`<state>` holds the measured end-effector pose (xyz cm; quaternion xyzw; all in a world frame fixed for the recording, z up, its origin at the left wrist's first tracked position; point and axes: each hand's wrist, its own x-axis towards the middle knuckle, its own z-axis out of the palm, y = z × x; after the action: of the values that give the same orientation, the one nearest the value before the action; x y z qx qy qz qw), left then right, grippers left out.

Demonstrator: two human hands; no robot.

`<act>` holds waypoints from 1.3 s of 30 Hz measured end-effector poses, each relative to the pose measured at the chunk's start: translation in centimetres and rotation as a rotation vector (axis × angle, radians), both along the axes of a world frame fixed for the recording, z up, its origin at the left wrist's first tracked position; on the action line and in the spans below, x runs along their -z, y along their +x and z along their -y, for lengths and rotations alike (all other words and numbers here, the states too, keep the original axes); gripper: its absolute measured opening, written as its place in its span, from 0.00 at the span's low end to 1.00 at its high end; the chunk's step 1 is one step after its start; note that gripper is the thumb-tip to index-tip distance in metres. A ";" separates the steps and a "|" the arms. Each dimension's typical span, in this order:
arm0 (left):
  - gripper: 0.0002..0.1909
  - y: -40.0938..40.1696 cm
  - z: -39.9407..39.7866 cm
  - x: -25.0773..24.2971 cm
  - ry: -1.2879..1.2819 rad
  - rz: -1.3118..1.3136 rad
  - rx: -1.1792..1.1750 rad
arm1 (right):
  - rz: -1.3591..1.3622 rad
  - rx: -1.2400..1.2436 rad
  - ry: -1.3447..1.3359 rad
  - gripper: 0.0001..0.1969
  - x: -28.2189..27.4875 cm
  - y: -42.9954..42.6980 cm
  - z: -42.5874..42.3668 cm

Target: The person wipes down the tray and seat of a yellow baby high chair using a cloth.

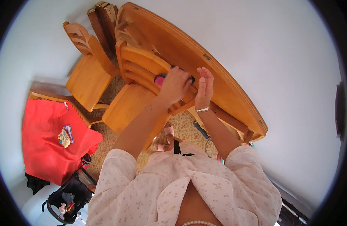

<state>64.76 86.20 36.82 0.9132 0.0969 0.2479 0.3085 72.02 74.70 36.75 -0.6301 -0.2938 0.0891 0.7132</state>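
Note:
My left hand point(176, 84) is over the back of a wooden chair point(145, 62), its fingers curled, beside a pink and black item point(160, 80) that shows past its left edge. Black parts also show behind the fingers; what the item is and whether the hand grips it cannot be made out. To the right, my right hand point(204, 87) is raised with palm turned inward and fingers slightly bent, holding nothing visible. A silver bracelet point(203, 109) is on that wrist. Both hands are in front of a folded wooden tabletop point(230, 87) leaning at the wall.
A second wooden chair point(87, 82) stands at the left, near wooden posts point(101, 31). A red cloth point(49, 135) covers a piece of furniture with a toy point(64, 138) on it. A black stroller point(68, 197) is at lower left. Patterned flooring point(182, 124) shows between the furniture.

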 end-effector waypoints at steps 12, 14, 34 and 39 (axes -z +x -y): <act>0.09 -2.2 6.7 -1.3 -1.568 0.382 -0.226 | 0.094 -0.206 -0.038 0.22 -3.7 -1.4 2.2; 0.12 -2.4 6.3 -3.9 -1.845 0.542 -0.190 | 0.389 -0.182 -0.183 0.24 -6.1 -2.5 3.6; 0.24 1.9 5.3 2.2 -0.035 -0.380 0.109 | 0.707 0.471 -0.942 0.24 0.0 8.9 23.6; 0.22 2.0 5.1 2.1 0.034 -0.333 0.106 | 0.571 0.880 -1.009 0.23 0.7 9.2 36.5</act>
<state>66.71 81.09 34.72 0.9505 0.0945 0.0781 0.2854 81.18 38.16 36.01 -0.9408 -0.1108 -0.2493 0.2012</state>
